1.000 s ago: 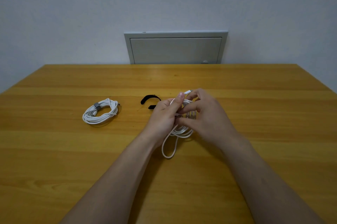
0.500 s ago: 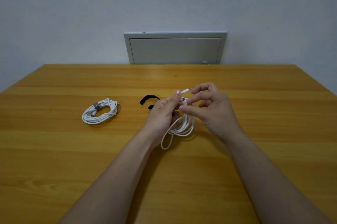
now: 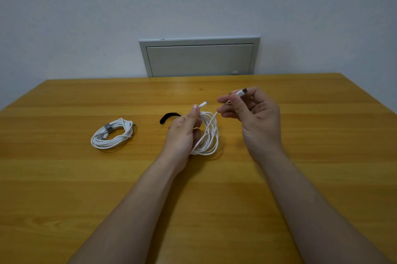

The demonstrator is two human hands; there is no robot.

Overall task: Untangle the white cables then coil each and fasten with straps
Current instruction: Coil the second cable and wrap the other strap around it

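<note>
My left hand (image 3: 184, 129) grips a coil of white cable (image 3: 208, 134) that hangs down to the wooden table (image 3: 214, 199); one small plug sticks up past my thumb. Up and to the right, my right hand (image 3: 255, 114) pinches the same cable's other plug (image 3: 241, 92) between thumb and fingers, and a short strand runs from it down to the coil. A second white cable (image 3: 111, 133) lies coiled at the left, bound with a grey strap (image 3: 107, 128). A black strap (image 3: 169, 116) lies on the table just behind my left hand, partly hidden.
A grey wall panel (image 3: 199, 59) sits behind the table's far edge.
My hands have come apart: the right hand has drawn the plug end up and to the right, out of the coil. The hanging loop under the left hand has shortened.
</note>
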